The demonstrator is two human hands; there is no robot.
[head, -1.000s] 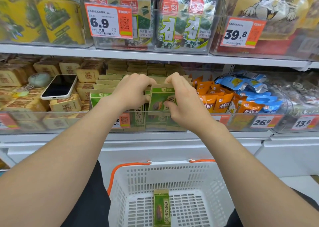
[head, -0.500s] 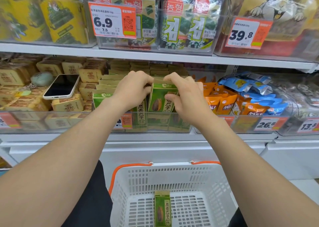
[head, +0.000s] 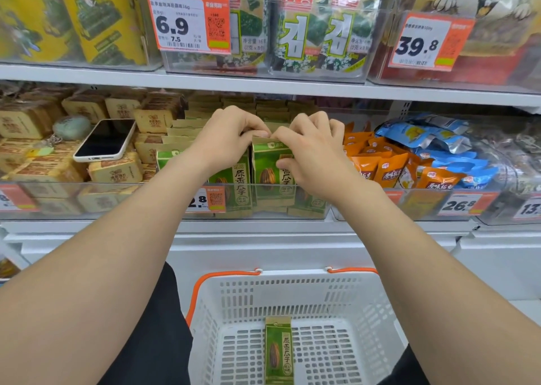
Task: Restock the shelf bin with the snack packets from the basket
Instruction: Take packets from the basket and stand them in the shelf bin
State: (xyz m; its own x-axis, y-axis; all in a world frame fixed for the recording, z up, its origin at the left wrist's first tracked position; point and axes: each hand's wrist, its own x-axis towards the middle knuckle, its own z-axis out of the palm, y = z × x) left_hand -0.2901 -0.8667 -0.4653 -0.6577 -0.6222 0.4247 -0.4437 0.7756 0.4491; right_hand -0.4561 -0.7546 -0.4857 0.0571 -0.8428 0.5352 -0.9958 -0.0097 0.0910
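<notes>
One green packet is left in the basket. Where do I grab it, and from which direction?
Come from straight above and pinch across its long edges near the middle. The green packet lies flat, face up, on the floor of the basket, well clear of the walls, so both long edges look open to the fingers.

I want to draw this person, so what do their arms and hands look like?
Both arms are bare all the way down to the left hand and right hand: no sleeves, gloves, watch, bracelet or rings show. The only thing worn in view is black clothing below the arms.
</notes>
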